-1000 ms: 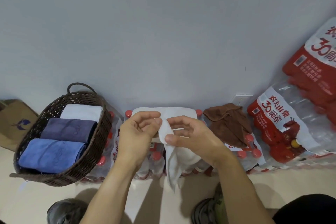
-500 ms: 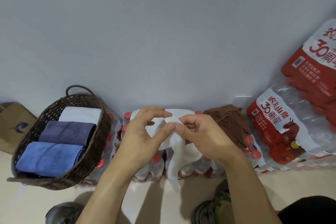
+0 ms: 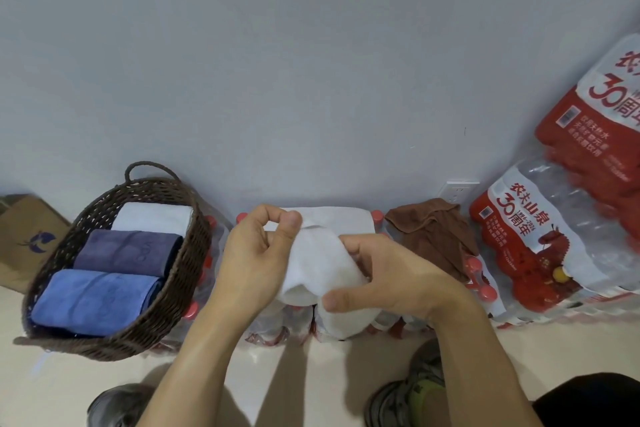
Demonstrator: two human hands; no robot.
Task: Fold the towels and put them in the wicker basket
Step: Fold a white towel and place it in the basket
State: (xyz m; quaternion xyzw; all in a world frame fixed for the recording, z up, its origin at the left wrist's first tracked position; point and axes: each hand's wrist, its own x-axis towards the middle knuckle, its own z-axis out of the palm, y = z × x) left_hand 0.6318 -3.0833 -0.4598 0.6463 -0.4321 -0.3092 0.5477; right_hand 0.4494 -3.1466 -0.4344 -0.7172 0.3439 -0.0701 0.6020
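Pale wall behind, shrink-wrapped water bottle packs (image 3: 301, 319) serving as the work surface. White towel (image 3: 318, 267) is bunched in both hands over the packs, just right of the wicker basket (image 3: 180, 288). Left hand (image 3: 256, 263) pinches its upper edge between thumb and fingers; right hand (image 3: 391, 281) is closed round the lower bulk. Half a second ago a loose tail hung down; now it is gathered up (hands lower, closer to the packs). Basket holds three folded towels, with little room left. Brown towel (image 3: 433, 232) lies crumpled farther right of the basket.
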